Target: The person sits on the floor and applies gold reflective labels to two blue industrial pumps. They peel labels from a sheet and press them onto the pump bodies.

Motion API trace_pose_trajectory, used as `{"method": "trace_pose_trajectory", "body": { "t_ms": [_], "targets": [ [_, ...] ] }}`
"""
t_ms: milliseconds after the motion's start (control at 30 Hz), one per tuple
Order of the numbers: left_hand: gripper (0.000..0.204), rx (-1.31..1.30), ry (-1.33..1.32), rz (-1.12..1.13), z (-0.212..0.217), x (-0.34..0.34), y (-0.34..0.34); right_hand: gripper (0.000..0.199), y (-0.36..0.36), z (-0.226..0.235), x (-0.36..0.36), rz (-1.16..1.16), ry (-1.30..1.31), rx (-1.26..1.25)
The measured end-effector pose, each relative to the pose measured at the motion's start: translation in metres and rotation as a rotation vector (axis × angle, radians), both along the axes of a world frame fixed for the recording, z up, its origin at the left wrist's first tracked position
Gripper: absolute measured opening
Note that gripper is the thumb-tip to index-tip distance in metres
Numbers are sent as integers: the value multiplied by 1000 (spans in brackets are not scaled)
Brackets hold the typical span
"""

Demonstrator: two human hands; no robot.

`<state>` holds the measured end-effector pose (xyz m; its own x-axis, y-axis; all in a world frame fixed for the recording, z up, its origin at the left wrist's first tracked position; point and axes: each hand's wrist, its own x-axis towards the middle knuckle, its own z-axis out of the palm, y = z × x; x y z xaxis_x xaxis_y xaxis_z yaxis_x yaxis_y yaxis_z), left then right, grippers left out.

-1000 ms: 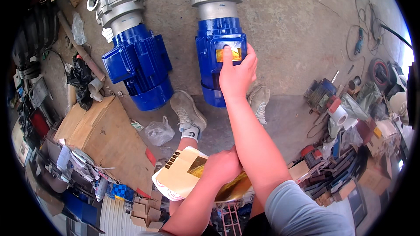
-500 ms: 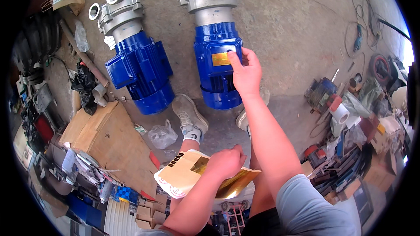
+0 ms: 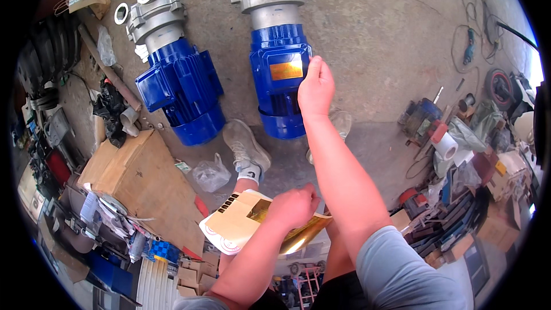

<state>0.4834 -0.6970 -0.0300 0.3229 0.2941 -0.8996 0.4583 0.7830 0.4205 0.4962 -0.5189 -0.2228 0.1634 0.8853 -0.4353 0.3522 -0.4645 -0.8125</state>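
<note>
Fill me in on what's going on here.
A person's right hand is at the right edge of a blue-and-silver motor unit, whose box bears a gold label. The left hand is curled over tan and gold sheets. A similar unit rests on the floor to the left.

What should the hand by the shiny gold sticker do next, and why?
I'd guess the right hand could smooth once across the gold label. The label lies on the blue motor, and that hand is at the motor's side, just off the label. I can't tell whether every edge is stuck flat, so a gentle rub might help.
</note>
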Motion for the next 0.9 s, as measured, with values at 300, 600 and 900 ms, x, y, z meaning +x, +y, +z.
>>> {"method": "trace_pose_trajectory", "body": {
  "t_ms": [300, 600, 900],
  "targets": [
    [38, 39, 7, 46, 4, -7, 0, 51, -15, 16, -1, 326, -228, 142],
    [24, 171, 109, 515, 62, -60, -16, 60, 1, 31, -2, 449, -354, 6],
    [49, 351, 257, 1636, 247, -219, 12, 38, 50, 313, 79, 522, -83, 4]
  ]
}}
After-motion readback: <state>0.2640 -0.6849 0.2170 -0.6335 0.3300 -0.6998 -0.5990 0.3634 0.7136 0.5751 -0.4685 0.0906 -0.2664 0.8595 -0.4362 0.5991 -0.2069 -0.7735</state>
